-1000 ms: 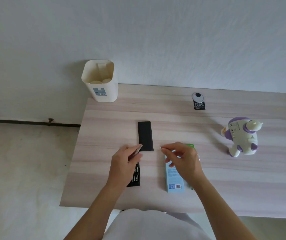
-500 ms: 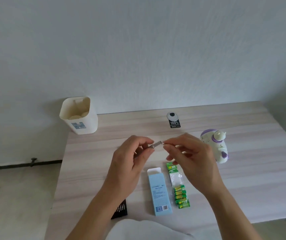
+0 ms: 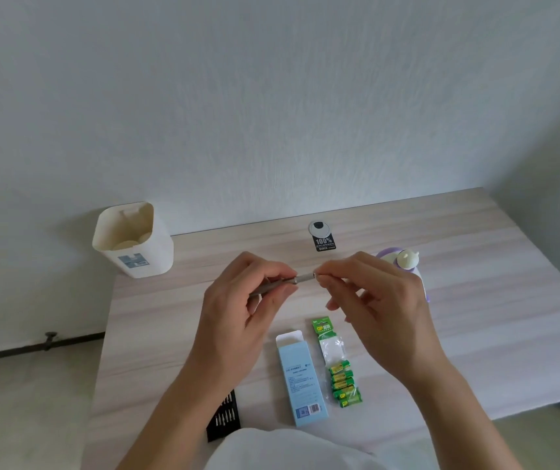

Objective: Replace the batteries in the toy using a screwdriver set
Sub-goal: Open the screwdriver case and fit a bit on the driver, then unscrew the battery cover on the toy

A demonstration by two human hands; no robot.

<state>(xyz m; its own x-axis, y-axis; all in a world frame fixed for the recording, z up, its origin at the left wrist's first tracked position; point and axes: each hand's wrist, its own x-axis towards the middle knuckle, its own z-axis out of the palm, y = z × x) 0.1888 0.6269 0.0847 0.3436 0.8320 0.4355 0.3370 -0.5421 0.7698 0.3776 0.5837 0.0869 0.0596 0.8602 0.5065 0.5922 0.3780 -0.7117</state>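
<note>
Above the blue box (image 3: 302, 378), the left hand (image 3: 248, 310) grips the light, stiff screwdriver (image 3: 300, 285) mid-shaft; the right hand (image 3: 373, 300) pinches what seems a tiny, slippery bit at its tip

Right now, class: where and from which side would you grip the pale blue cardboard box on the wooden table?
Come from above and pinch the pale blue cardboard box across its long edges, mid-length. It lies flat, its far end flap open, probably flimsy; the green battery pack lies close on its right.
</note>
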